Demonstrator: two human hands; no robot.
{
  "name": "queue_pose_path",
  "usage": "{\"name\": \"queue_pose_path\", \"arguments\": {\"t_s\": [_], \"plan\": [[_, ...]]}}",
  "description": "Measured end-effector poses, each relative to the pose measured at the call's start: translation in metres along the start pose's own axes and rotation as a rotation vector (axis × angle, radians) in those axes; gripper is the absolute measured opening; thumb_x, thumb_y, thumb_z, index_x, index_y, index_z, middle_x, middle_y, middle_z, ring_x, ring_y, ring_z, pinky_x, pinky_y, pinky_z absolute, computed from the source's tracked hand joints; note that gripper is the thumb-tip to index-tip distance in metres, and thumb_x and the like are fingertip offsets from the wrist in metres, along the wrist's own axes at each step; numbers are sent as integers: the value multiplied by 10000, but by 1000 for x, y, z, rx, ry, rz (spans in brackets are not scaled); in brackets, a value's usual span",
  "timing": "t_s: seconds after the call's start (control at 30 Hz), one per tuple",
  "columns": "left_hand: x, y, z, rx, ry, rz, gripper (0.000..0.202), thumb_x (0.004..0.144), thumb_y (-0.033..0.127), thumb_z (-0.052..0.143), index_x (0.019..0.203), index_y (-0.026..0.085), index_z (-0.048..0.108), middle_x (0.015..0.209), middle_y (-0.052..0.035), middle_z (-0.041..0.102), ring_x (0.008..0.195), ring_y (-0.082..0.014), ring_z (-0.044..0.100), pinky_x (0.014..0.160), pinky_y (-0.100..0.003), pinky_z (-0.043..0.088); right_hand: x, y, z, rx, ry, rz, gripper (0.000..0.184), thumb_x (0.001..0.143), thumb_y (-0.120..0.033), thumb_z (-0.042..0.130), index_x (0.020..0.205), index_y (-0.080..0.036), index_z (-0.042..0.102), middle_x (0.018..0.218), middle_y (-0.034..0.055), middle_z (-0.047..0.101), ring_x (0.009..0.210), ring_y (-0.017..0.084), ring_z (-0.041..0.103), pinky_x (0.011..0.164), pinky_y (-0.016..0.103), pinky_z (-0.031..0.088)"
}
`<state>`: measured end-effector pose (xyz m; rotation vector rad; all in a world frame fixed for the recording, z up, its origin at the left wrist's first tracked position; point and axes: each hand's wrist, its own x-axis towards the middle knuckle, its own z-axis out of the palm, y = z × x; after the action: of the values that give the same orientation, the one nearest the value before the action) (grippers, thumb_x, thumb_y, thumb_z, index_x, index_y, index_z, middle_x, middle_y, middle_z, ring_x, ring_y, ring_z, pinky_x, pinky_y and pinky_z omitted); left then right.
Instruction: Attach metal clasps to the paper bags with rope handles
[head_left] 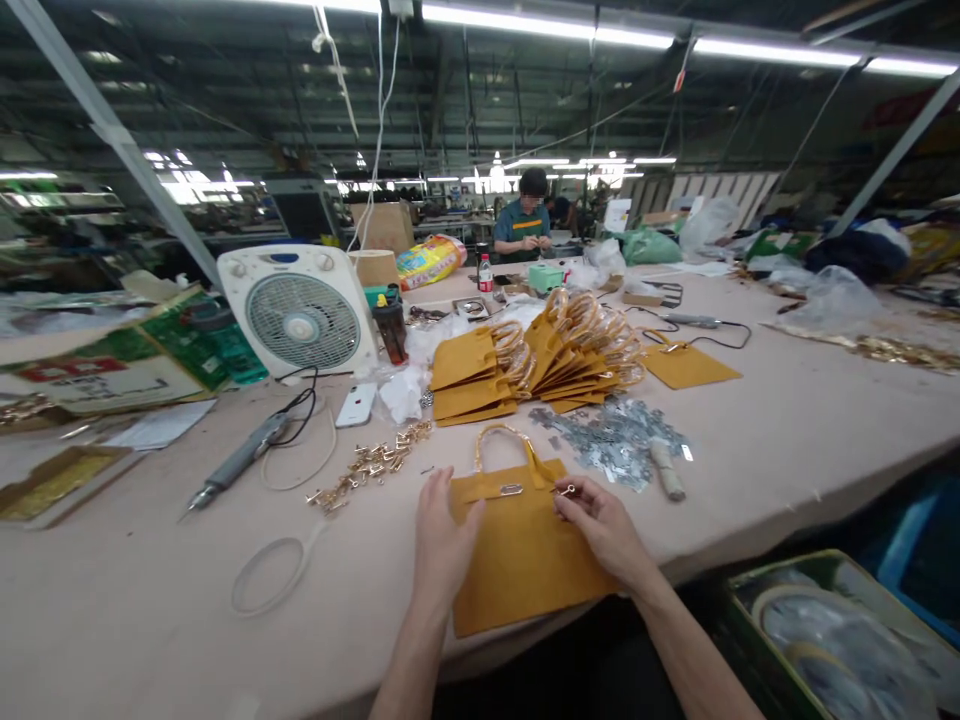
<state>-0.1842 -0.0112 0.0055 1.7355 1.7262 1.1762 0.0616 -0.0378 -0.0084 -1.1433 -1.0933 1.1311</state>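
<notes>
A mustard-yellow bag panel (525, 570) lies flat before me at the table's front edge. Its looped handle (501, 432), partly wrapped in clear plastic, points away from me. A small metal plate (511, 489) sits near the panel's upper edge. My left hand (444, 540) rests on the panel's left side, thumb and fingers apart. Over the upper right corner, my right hand (604, 525) pinches a small gold metal fitting (569, 490) with a ring-like end. Similar gold fittings (375, 462) lie scattered to the left.
Stacked yellow bag panels (472, 375) stand behind, beside a spread of flat silver metal pieces (615, 440) and a wrapped cylinder (666, 470). Leftward are an electric screwdriver (244, 460), a phone (356, 405) and a fan (300, 310). A co-worker (525, 225) sits across the table.
</notes>
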Motion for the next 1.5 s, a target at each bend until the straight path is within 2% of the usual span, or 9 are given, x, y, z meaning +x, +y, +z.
{"name": "queue_pose_path", "arguments": {"t_s": [0.13, 0.3, 0.5, 0.63, 0.8, 0.9, 1.07, 1.23, 1.5], "plan": [[15, 0, 7, 248, -156, 53, 537, 793, 350, 769, 1280, 158, 650, 1442, -170, 574, 1361, -383, 488, 1172, -541, 373, 7, 9, 4, -49, 19, -14, 491, 821, -569, 812, 1100, -183, 691, 838, 22, 703, 790, 183, 650, 767, 307, 526], [26, 12, 14, 297, -114, 74, 221, 790, 362, 749, 913, 201, 662, 1125, -93, 615, 1018, -314, 556, 979, -476, 463, 5, 14, 1, 2, 73, -12, 535, 817, -591, 813, 1147, -194, 671, 904, 45, 726, 851, 207, 683, 816, 327, 546], [37, -2, 16, -227, 84, -132, 306, 731, 354, 766, 649, 234, 497, 988, -52, 601, 1082, -306, 563, 1088, -476, 400, 8, 20, -3, 66, 122, -18, 538, 811, -565, 834, 1177, -203, 680, 953, 57, 743, 884, 212, 696, 858, 339, 559], [38, -2, 18, -475, 135, -316, 265, 805, 444, 725, 915, 230, 614, 1094, -71, 700, 1103, -292, 653, 1015, -441, 488, 9, 24, -4, 87, 121, -27, 483, 825, -515, 840, 1178, -213, 706, 1026, 60, 754, 904, 195, 694, 843, 301, 564], [31, 8, 11, -1183, -346, -686, 438, 863, 395, 661, 1222, 146, 677, 994, -115, 793, 942, -319, 764, 914, -456, 573, 5, 25, -2, 75, 102, -49, 416, 821, -477, 849, 1126, -215, 744, 1073, 72, 769, 979, 218, 710, 868, 300, 576], [26, 8, 10, -1447, -502, -837, 510, 891, 353, 608, 1338, 110, 645, 1049, -140, 805, 968, -339, 774, 966, -499, 569, 3, 21, 4, 15, 46, -68, 375, 855, -463, 816, 1134, -222, 745, 1103, 78, 770, 1010, 231, 722, 901, 321, 586], [20, 9, 14, -1516, -608, -887, 527, 917, 332, 585, 1387, 98, 624, 1115, -151, 799, 1032, -343, 764, 1024, -498, 547, 19, 8, 16, -190, -32, -224, 284, 966, -413, 688, 1186, -236, 720, 1132, 79, 747, 987, 218, 723, 894, 335, 598], [19, 13, 14, -1562, -555, -843, 508, 916, 283, 574, 1397, 127, 621, 1122, -129, 801, 1032, -326, 766, 1032, -490, 543, 34, 8, 20, -372, 16, -464, 201, 988, -340, 651, 1140, -238, 732, 1128, 89, 701, 861, 186, 682, 714, 288, 584], [22, 8, 17, -1588, -575, -865, 536, 910, 293, 583, 1416, 120, 600, 1112, -135, 801, 1030, -326, 766, 1047, -491, 532, 30, 19, 14, -371, -24, -382, 189, 982, -337, 667, 1127, -238, 737, 1070, 62, 683, 770, 147, 636, 659, 259, 537]]}}
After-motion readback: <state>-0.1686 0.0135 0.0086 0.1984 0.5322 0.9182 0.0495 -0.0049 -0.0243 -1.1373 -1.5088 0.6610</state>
